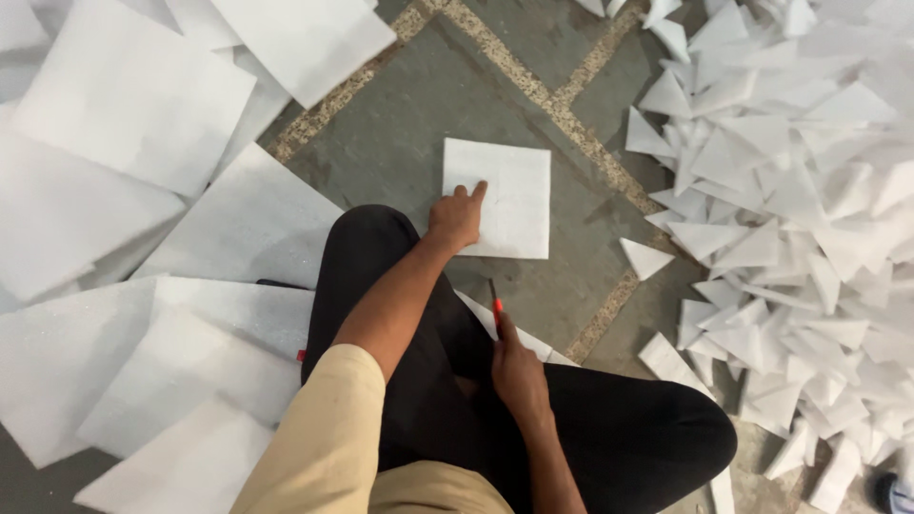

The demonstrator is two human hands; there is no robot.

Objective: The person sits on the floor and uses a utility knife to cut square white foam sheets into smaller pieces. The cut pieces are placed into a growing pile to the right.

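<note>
Your left hand (pixel 457 217) lay flat w/ fingers spread, pinning the white square (pixel 498 197) to the floor at 12 o'clock so it couldn't slide, while your right hand (pixel 517 371) clenched a red-handled cutter (pixel 495 303), blade pointing twd it, triangles (pixel 790 190) heaped at 3.

White foam square (pixel 498 197), red-handled cutter (pixel 495 306), grey speckle-lined floor (pixel 400 133).
</note>
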